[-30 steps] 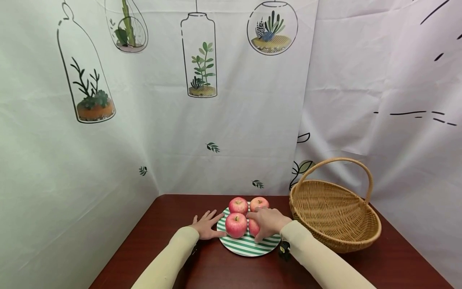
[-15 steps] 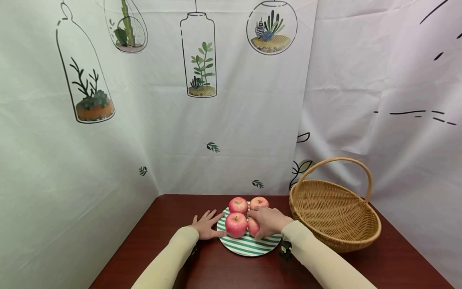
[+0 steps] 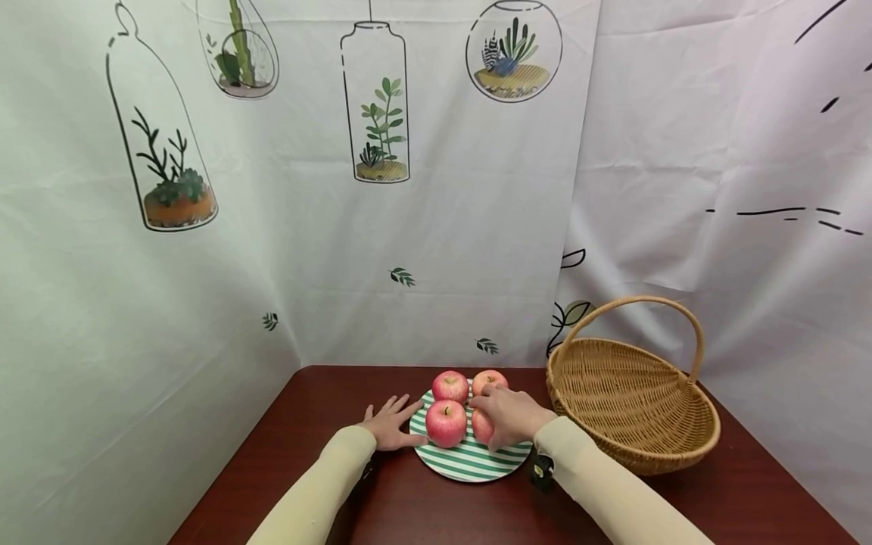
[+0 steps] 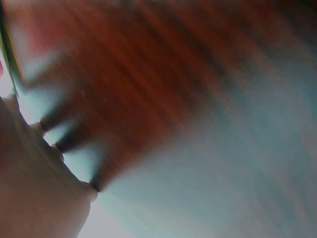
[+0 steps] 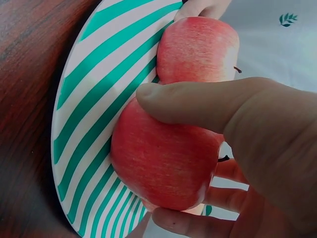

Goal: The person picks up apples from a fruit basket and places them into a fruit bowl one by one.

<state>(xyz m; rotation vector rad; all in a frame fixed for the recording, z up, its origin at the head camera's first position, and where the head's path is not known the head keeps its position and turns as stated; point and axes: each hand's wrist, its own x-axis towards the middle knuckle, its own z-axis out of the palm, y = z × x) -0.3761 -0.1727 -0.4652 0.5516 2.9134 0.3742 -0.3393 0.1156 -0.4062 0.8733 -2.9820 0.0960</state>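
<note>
On a round green-and-white striped plate (image 3: 470, 471) sit several red apples. My right hand (image 3: 514, 418) grips the front right apple (image 5: 163, 158), thumb on one side and fingers on the other, as the right wrist view shows. Just left of it is the front left apple (image 3: 446, 424). Behind these are a back left apple (image 3: 450, 387) and a paler back right apple (image 3: 489, 380), partly covered by my right hand. My left hand (image 3: 390, 428) lies with spread fingers at the plate's left rim, its thumb touching the edge. The left wrist view is mostly blurred.
A wicker basket (image 3: 623, 386) with a tall arched handle stands right of the plate, near my right forearm. The dark red-brown table (image 3: 300, 424) ends at a printed white curtain (image 3: 436, 242) behind and at both sides.
My right hand has shifted slightly to the right with the front right apple, widening the gap to the front left one. My left hand has stayed in place.
</note>
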